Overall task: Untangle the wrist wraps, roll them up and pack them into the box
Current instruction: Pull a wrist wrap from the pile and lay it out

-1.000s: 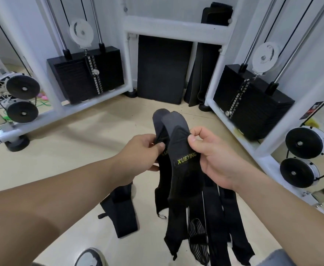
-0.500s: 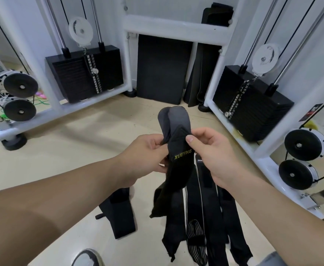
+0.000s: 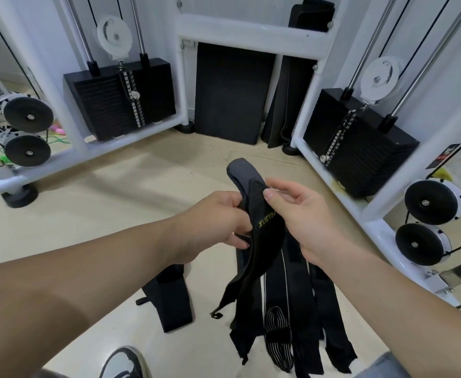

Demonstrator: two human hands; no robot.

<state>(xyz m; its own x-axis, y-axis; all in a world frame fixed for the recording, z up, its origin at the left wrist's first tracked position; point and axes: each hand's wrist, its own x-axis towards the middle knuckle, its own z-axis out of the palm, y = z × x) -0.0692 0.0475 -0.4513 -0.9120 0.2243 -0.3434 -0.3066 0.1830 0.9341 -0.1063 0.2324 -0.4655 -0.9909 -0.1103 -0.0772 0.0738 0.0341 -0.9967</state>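
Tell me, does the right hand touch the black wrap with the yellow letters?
Touching. The head view shows the right hand pinching the wrap just above its yellow letters, with the thumb lying flat on the fabric.

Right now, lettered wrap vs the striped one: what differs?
The lettered wrap carries yellow text; the striped wrap shows white lines near its end. The lettered wrap is pinched by the left hand and right hand, folded over on top; the striped wrap hangs straight below. Both are black strips.

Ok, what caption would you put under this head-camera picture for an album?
Left hand and right hand grip a hanging bunch of black wrist wraps over a gym floor.
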